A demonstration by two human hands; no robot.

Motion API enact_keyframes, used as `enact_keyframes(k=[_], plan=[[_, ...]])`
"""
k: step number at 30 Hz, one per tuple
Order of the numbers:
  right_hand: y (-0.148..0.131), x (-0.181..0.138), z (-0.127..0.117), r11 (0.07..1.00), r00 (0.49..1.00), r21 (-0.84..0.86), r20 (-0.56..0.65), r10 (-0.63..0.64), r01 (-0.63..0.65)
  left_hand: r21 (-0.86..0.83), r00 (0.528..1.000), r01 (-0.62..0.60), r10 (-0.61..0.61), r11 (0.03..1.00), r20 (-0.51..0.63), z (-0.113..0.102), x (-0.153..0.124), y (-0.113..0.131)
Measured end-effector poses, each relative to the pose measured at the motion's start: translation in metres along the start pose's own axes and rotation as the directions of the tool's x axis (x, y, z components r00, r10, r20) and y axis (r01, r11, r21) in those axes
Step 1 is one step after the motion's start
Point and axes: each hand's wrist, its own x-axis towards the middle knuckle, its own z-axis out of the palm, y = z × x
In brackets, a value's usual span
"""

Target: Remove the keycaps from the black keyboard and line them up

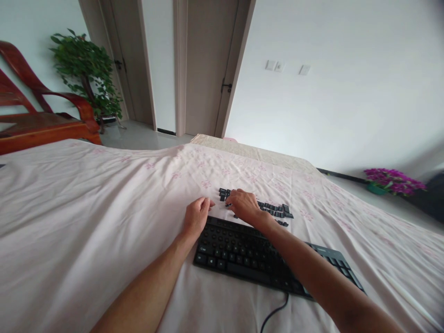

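Note:
A black keyboard (246, 269) lies on the pink flowered cloth, and several key positions in its upper left part show no caps. Loose black keycaps (274, 208) lie in rough rows just beyond its far edge. My right hand (244, 204) is over the left part of these rows, fingertips pinched down at a keycap (228, 205); the fingers partly hide it. My left hand (198, 213) rests by the keyboard's far left corner with its fingers curled together. Whatever may be inside them is hidden. My right forearm crosses above the keyboard and covers part of it.
The keyboard's cable (274, 314) runs toward me over the wrinkled cloth (121, 222). A wooden chair (69, 127) and a potted plant (83, 64) stand at the left. Purple flowers (395, 180) are at the right, by the white wall. Doors (208, 69) are at the back.

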Motion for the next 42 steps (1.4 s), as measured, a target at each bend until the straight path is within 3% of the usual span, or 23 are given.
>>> enact_keyframes(k=[8, 19, 25, 28, 33, 42], plan=[[-0.004, 0.007, 0.007, 0.947, 0.985, 0.273, 0.014, 0.174, -0.171, -0.011, 1.0, 0.007, -0.007, 1.0, -0.01, 0.0, 0.001, -0.002], [-0.003, 0.006, 0.011, 0.957, 0.987, 0.247, -0.016, 0.16, -0.151, 0.055, 1.0, 0.02, -0.02, 0.998, -0.001, 0.001, 0.003, -0.007], [0.014, 0.0, 0.002, 0.91, 0.944, 0.283, -0.038, 0.328, -0.305, 0.182, 0.995, -0.093, 0.084, 0.979, 0.052, 0.001, 0.004, -0.005], [0.018, -0.003, 0.001, 0.893, 0.925, 0.269, -0.018, 0.379, -0.361, 0.211, 0.991, -0.089, 0.065, 0.973, 0.118, 0.001, 0.008, -0.003], [0.016, -0.004, 0.005, 0.892, 0.923, 0.244, 0.03, 0.384, -0.38, 0.228, 0.986, -0.039, 0.0, 0.973, 0.167, 0.001, 0.014, -0.001], [0.005, 0.006, 0.009, 0.92, 0.937, 0.176, 0.058, 0.346, -0.351, 0.318, 0.982, -0.068, 0.008, 0.946, 0.189, 0.001, 0.018, -0.004]])
